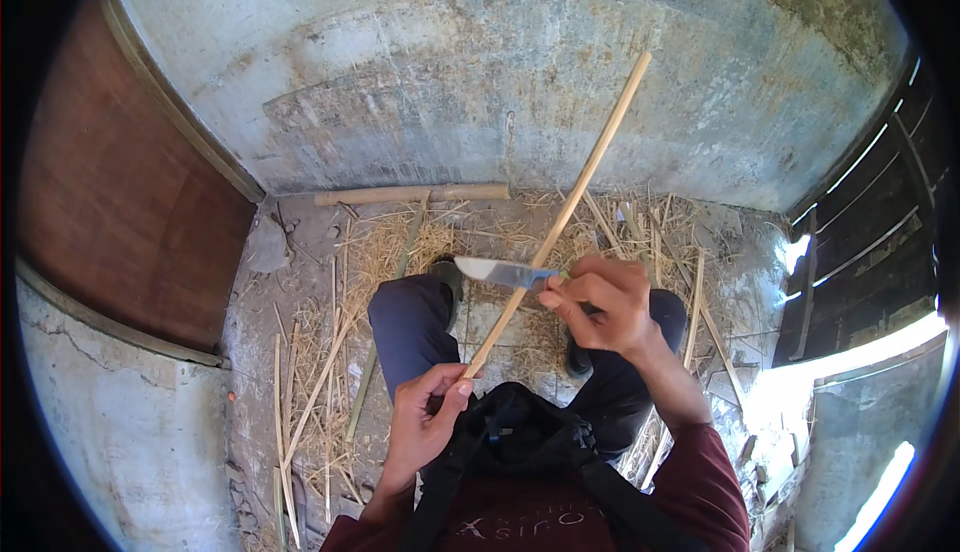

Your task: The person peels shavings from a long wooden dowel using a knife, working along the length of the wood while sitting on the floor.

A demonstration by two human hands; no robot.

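Observation:
A long, pale bamboo strip slants from my lap up and to the right, its far end standing out in front of the wall. My left hand pinches its near end between thumb and fingers. In my right hand is a knife, gripped by its handle, most of which the fingers hide. The blade points left and lies across the strip, a little below its middle. Whether the edge bites into the strip I cannot tell.
Shavings and several loose strips litter the floor around my feet. A thick bamboo pole lies along the foot of the stained wall. A brown door panel is at left, dark slatted boards at right.

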